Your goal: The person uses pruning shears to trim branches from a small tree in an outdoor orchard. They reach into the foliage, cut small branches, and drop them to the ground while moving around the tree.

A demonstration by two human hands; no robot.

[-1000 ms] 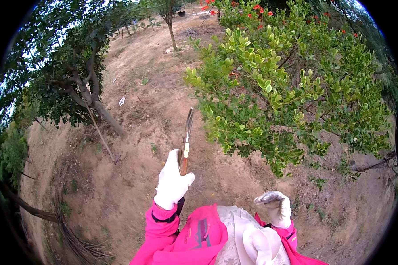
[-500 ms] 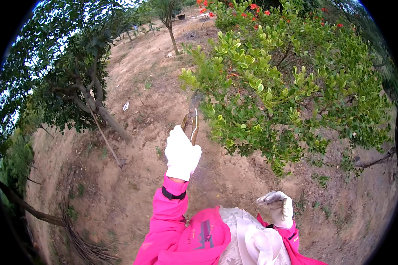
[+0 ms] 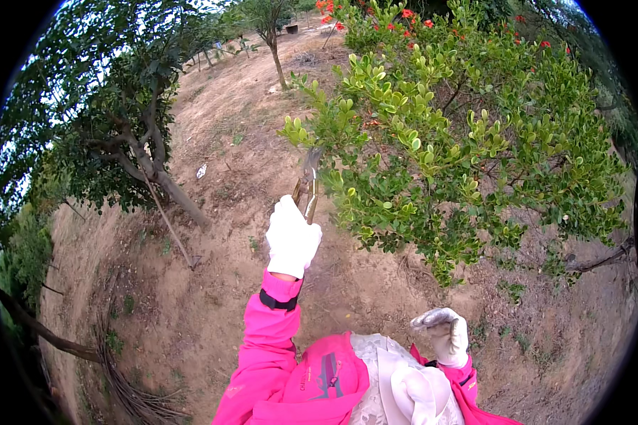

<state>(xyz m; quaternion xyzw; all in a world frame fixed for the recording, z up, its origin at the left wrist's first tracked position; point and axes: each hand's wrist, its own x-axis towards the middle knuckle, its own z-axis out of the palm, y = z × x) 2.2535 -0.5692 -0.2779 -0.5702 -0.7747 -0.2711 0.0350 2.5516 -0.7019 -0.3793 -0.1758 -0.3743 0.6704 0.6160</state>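
My left hand [image 3: 293, 239], in a white glove, is closed around the handles of pruning shears [image 3: 310, 183]. The shears point away from me, their blades at the left edge of a green leafy bush [image 3: 418, 163]. The blades are blurred, so I cannot tell whether they touch a twig. Low at the right, beside my body, my right hand [image 3: 446, 336] wears a soiled whitish glove. Its fingers are stretched out and slightly curved, with nothing visible in them.
A tree with a leaning trunk [image 3: 181, 198] stands at the left, a thin pole [image 3: 169, 223] against it. Cut branches [image 3: 131, 393] lie at the lower left near a thick limb [image 3: 46, 329]. Red flowers [image 3: 407, 14] show at the back. Dry soil [image 3: 213, 304] slopes around me.
The shears' handles have drawn closer together in my left hand. The bush's left twigs have shifted slightly to the left. My right hand has hardly moved.
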